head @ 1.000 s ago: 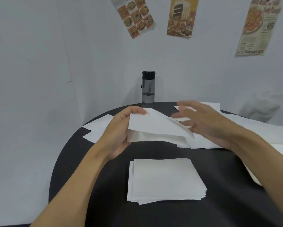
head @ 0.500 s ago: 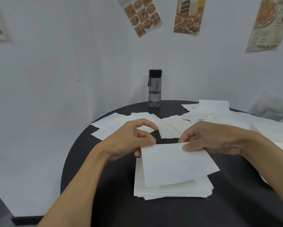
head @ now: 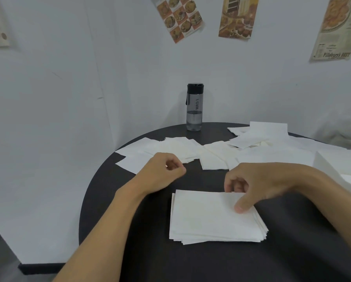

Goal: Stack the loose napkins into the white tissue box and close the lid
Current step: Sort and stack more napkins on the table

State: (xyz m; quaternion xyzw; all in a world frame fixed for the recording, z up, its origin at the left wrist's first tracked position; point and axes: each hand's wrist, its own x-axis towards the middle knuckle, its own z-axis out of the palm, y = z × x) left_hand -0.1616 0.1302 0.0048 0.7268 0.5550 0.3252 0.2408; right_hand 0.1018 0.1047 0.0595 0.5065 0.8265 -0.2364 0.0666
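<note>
Here, the right hand [head: 258,184] pinches the far edge of the neat white paper napkin stack [head: 211,218]; the left hand [head: 160,169] hangs loosely curled and empty. Dragging could fan the sheets.

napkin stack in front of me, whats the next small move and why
Probably reach the left hand forward to the nearest loose napkins and pick one up. It hovers empty, fingers loosely curled, just short of them, while the right hand holds the napkin stack at its far corner, thumb on top. Many napkins lie unstacked.
</note>
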